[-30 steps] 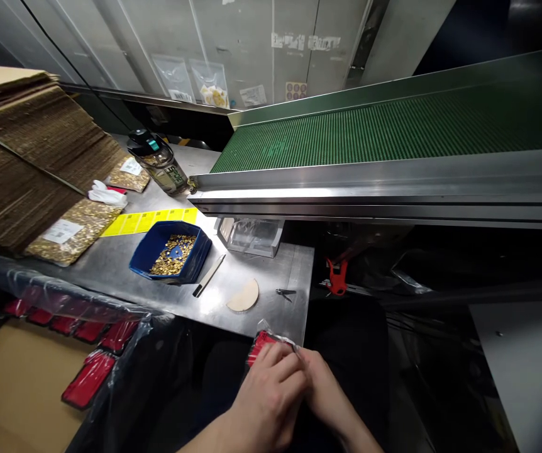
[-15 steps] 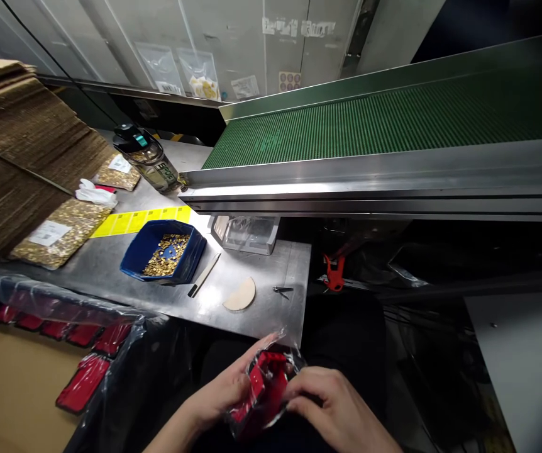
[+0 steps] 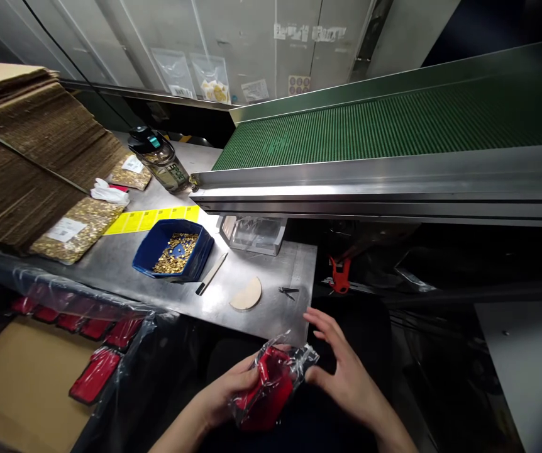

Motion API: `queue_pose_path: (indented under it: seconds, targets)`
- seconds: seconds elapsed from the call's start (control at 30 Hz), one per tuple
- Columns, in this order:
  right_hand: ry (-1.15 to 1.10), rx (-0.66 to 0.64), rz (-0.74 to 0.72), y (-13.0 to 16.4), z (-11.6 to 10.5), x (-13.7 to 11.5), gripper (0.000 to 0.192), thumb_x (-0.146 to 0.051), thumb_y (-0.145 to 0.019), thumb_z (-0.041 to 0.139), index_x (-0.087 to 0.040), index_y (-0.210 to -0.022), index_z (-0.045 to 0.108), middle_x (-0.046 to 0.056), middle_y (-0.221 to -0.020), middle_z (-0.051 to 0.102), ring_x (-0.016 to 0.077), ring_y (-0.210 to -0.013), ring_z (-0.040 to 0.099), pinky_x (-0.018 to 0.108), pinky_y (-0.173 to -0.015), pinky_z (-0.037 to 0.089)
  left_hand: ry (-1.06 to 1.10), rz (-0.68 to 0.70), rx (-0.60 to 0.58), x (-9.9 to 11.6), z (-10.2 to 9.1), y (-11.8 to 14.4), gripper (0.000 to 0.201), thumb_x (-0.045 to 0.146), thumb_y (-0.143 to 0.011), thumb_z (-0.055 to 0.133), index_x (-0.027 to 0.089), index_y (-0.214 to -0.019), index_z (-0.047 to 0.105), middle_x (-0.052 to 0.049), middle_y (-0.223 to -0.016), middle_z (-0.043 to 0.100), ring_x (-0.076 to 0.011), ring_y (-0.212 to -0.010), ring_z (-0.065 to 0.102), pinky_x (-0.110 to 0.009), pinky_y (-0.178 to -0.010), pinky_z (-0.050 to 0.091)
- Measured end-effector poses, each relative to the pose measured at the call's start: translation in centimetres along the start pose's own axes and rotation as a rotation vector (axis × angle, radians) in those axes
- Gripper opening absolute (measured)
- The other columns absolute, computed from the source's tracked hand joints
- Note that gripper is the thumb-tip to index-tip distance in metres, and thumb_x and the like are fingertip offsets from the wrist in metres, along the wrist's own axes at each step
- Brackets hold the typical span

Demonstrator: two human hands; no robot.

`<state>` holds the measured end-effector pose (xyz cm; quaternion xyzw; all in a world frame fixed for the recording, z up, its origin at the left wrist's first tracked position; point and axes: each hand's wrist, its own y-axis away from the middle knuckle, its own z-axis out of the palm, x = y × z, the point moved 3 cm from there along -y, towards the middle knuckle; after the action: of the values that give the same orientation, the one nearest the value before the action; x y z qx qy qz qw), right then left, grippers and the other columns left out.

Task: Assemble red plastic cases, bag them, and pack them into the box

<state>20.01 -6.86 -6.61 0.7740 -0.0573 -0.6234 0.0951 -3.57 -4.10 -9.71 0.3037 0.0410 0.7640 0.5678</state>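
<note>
My left hand (image 3: pixel 233 387) is closed around a red item in a clear plastic bag (image 3: pixel 271 390), low in front of my lap. What the red item is I cannot make out through the shiny film. The bag's crinkled end points up to the right. Close beside that end, my right hand (image 3: pixel 341 371) has its fingers spread and holds nothing. On the metal table (image 3: pixel 271 321) ahead are a half-round beige piece (image 3: pixel 246 294), small dark nippers (image 3: pixel 288 292) and a white pen-like tool with a black end (image 3: pixel 211 274).
A blue bin (image 3: pixel 146 255) holds small gold-coloured pieces. Behind it stands a bottle (image 3: pixel 162 160). A green conveyor belt (image 3: pixel 346 129) slopes off to the right. Stacked cardboard (image 3: pixel 39 138) fills the left. Below, a lined box (image 3: pixel 21 384) contains several wrapped red items (image 3: pixel 95 375).
My right hand has let go of the bag, opened and moved up to the right. My left hand keeps its hold. The whole view has shifted slightly.
</note>
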Motion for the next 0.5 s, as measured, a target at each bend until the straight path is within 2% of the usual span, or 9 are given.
queue_pose_path:
  seconds: [0.03,0.1,0.2,0.27,0.3,0.33,0.4,0.5]
  targets:
    - [0.055,-0.104,0.004,0.0,0.0,-0.7,0.079,-0.045,-0.081,0.085,-0.040,-0.151,0.048,0.005,-0.166,0.033,0.0317,-0.149,0.039,0.048,-0.121,0.038,-0.013,-0.003,0.003,0.0,-0.1,-0.1,0.076,0.049,-0.087,0.076,0.017,-0.151,0.050,-0.017,-0.141,0.064,-0.0312,-0.125,0.064,-0.037,-0.105,0.046]
    - [0.150,-0.220,-0.009,-0.1,0.4,-2.4,0.080,-0.044,-0.080,0.087,-0.042,-0.150,0.048,0.002,-0.165,0.034,0.0296,-0.148,0.039,0.046,-0.122,0.037,-0.055,-0.005,0.010,-0.1,-0.3,-0.3,0.074,0.052,-0.088,0.075,0.017,-0.149,0.051,-0.016,-0.137,0.066,-0.0297,-0.119,0.066,-0.035,-0.100,0.047]
    - [0.262,-0.245,-0.115,-0.9,1.6,-4.6,0.060,-0.037,-0.087,0.082,-0.037,-0.142,0.059,0.003,-0.145,0.056,0.0256,-0.133,0.053,0.040,-0.114,0.043,-0.145,0.003,0.028,-0.3,-0.5,-0.6,0.071,0.057,-0.087,0.075,0.019,-0.145,0.056,-0.012,-0.130,0.069,-0.0275,-0.113,0.066,-0.033,-0.096,0.047]
    - [0.291,-0.218,-0.165,-1.6,2.3,-5.3,0.030,-0.027,-0.092,0.075,-0.031,-0.122,0.071,0.002,-0.117,0.069,0.0214,-0.110,0.064,0.034,-0.100,0.048,-0.228,0.007,0.040,-0.2,-0.5,-0.7,0.071,0.059,-0.085,0.076,0.022,-0.142,0.058,-0.009,-0.129,0.069,-0.0281,-0.119,0.063,-0.035,-0.100,0.045]
    - [0.274,-0.187,-0.167,-1.9,2.4,-5.4,0.016,-0.022,-0.095,0.071,-0.028,-0.110,0.074,0.000,-0.104,0.071,0.0191,-0.098,0.065,0.031,-0.092,0.049,-0.265,0.008,0.045,-0.1,-0.4,-0.7,0.072,0.060,-0.084,0.078,0.023,-0.142,0.059,-0.009,-0.130,0.068,-0.0285,-0.121,0.061,-0.035,-0.102,0.044]
    - [0.238,-0.149,-0.158,-2.3,2.4,-5.3,0.010,-0.019,-0.096,0.067,-0.026,-0.098,0.075,-0.001,-0.095,0.070,0.0172,-0.090,0.065,0.029,-0.085,0.049,-0.291,0.007,0.047,0.0,-0.3,-0.6,0.074,0.062,-0.082,0.078,0.024,-0.143,0.058,-0.008,-0.131,0.067,-0.0288,-0.122,0.060,-0.035,-0.103,0.043]
    - [0.146,-0.068,-0.118,-3.0,2.0,-4.8,0.015,-0.020,-0.098,0.065,-0.023,-0.086,0.074,-0.001,-0.088,0.068,0.0156,-0.083,0.065,0.026,-0.077,0.048,-0.278,-0.005,0.049,0.1,-0.2,-0.4,0.082,0.066,-0.078,0.080,0.023,-0.144,0.056,-0.009,-0.130,0.068,-0.0294,-0.120,0.061,-0.034,-0.100,0.044]
    - [0.077,0.106,-0.044,-3.8,0.3,-3.0,0.019,-0.031,-0.099,0.064,-0.022,-0.084,0.072,0.000,-0.087,0.066,0.0168,-0.082,0.063,0.027,-0.076,0.047,-0.148,-0.020,0.071,0.1,-0.1,-0.1,0.088,0.067,-0.072,0.083,0.020,-0.142,0.059,-0.011,-0.124,0.072,-0.0288,-0.110,0.067,-0.033,-0.093,0.049]
